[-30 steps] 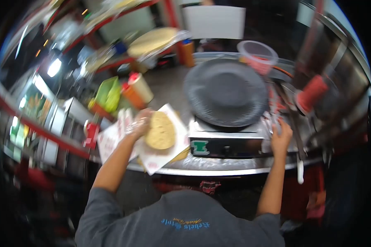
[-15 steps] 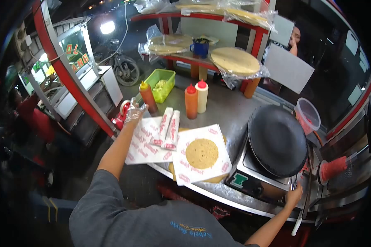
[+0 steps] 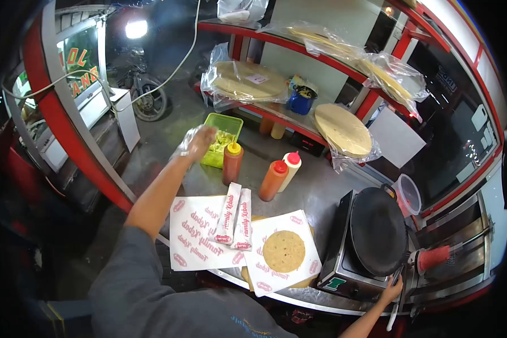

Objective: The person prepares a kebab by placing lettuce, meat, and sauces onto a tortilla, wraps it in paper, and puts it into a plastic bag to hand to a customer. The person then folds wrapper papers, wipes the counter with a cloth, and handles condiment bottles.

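Observation:
My left hand (image 3: 201,142), in a clear plastic glove, is at the left side of a green container (image 3: 238,125) of chopped pale-green vegetable. Its fingers are blurred. A sauce bottle with a yellow cap (image 3: 232,164) stands just right of it. At the lower right, my right hand (image 3: 392,289) is closed around what look like metal tongs (image 3: 397,275), beside the dark round pan (image 3: 378,232) on the stove (image 3: 335,265). Between the hands, a round flatbread (image 3: 284,251) lies on printed paper (image 3: 265,279).
Two wrapped kebabs (image 3: 235,217) rest on stacked printed paper (image 3: 194,234). A red-capped orange bottle (image 3: 274,181) and a white bottle (image 3: 289,172) stand mid-counter. Bagged flatbreads (image 3: 343,130) lie on the shelf behind. A knife with a white handle (image 3: 392,318) lies at the right edge.
My left hand has moved from beside the red tape dispenser up and right to the green container. My right hand stays by the pan, still closed. The camera view has shifted.

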Motion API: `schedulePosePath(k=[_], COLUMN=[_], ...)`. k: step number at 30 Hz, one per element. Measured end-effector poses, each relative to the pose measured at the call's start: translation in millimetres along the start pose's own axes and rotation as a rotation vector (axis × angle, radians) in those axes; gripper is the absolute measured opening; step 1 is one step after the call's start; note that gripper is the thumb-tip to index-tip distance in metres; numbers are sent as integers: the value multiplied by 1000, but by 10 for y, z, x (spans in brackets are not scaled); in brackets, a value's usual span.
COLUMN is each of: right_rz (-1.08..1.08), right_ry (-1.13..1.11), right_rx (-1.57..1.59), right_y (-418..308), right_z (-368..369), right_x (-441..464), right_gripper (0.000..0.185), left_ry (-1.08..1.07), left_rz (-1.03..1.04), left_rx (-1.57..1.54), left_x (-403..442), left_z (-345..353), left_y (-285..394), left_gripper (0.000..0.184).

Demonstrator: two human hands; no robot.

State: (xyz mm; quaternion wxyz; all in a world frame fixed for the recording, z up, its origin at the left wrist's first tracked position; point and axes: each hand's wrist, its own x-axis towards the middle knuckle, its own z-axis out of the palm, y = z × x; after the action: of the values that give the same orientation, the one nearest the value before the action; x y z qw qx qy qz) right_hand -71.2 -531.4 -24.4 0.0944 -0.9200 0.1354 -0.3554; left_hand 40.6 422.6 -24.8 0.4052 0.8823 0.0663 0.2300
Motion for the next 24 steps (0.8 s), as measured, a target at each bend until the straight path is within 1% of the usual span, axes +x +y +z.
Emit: schedulePosePath(k=[2, 4, 6, 7, 8, 9, 11, 12, 13, 16, 19, 22, 24], right_rz=[87, 148, 174, 160, 178, 198, 243, 269, 293, 326, 331, 325, 307], right_ry=[46, 98, 149, 165, 171, 175, 186, 184, 185, 178, 166, 116, 67], right_rx=[-17, -25, -35, -35, -17, -1, 48, 58, 71, 147, 110, 37, -7], right_y=[-3, -41, -11, 17, 10, 36, 9, 1, -12, 8, -8, 11, 74], right_z=[-41, -25, -23, -12, -10, 0, -11, -29, -35, -16, -38, -47, -17], right_x=[16, 19, 9, 2, 25, 37, -19, -29, -11, -28, -9, 0, -3], right_gripper=[52, 52, 52, 53, 53, 53, 53, 53, 53, 54, 54, 54, 54], left_ry=[-212, -400, -818, -880, -946, -1014, -1031, -1042, -1157, -1188, -845, -712, -417], left_rz=[-63, -96, -196, -165, -133, -100, -111, -121, -210, -17, -243, 327, 8], left_rx=[284, 544, 789, 872, 956, 1042, 954, 905, 888, 1011, 714, 977, 742], left_x=[420, 646, 748, 829, 926, 990, 986, 918, 965, 1375, 1267, 1168, 932], left_z=[119, 326, 218, 343, 576, 691, 661, 609, 553, 646, 231, 217, 79], left_y=[-27, -270, 90, -123, -511, -751, -837, -725, -574, -1292, -724, -1026, -634], left_gripper=[55, 66, 61, 61, 61, 61, 53, 49, 49, 49, 50, 44, 41])
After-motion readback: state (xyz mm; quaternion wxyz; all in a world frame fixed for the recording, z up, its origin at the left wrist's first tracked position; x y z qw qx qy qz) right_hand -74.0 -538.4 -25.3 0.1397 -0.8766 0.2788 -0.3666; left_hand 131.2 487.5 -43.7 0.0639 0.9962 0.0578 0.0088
